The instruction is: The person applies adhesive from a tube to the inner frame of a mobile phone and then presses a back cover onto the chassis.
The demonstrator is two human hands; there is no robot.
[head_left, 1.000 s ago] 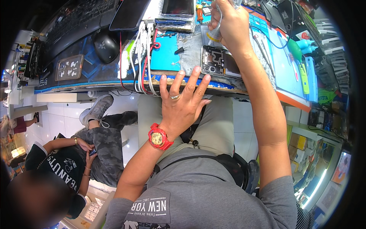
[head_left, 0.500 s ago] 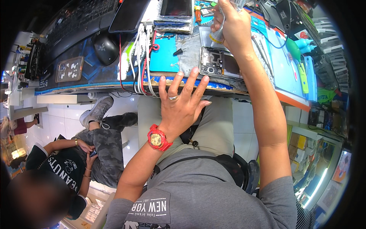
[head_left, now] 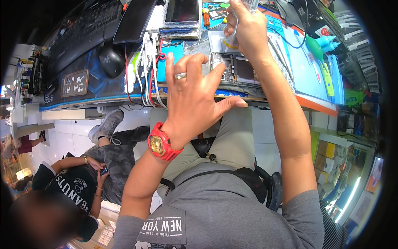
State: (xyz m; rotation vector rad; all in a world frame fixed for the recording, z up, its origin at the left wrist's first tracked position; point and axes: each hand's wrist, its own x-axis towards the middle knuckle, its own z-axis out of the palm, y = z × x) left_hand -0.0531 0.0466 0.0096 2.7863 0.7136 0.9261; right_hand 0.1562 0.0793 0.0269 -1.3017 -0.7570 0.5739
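My left hand (head_left: 192, 89), wearing a ring and a red watch (head_left: 162, 143), hovers at the bench's front edge, fingers spread and partly bent. Its fingertips reach over the blue mat piece (head_left: 177, 50) and the near left of an opened phone (head_left: 245, 70) with its inner parts bare. I see nothing held in it, though its fingertips hide what lies beneath. At the top, my right hand (head_left: 253, 33) closes round a clear plastic bottle (head_left: 232, 38) with a yellowish band at its lower end. The bottle slants over a pale tray-like piece (head_left: 215, 39) behind the phone.
Left lie a black mouse (head_left: 111, 59), a keyboard (head_left: 83, 35), a clear phone case (head_left: 75, 83) and a dark phone (head_left: 135, 20). White cables (head_left: 150, 68) hang over the edge. Tweezers (head_left: 282, 58) and a green-and-blue bottle (head_left: 317, 47) lie right. A seated person (head_left: 72, 182) is at left.
My left hand has moved forward over the bench, its fingers bending, and now covers the spot where a small black cone lay. The right hand keeps the bottle; the view has shifted slightly.
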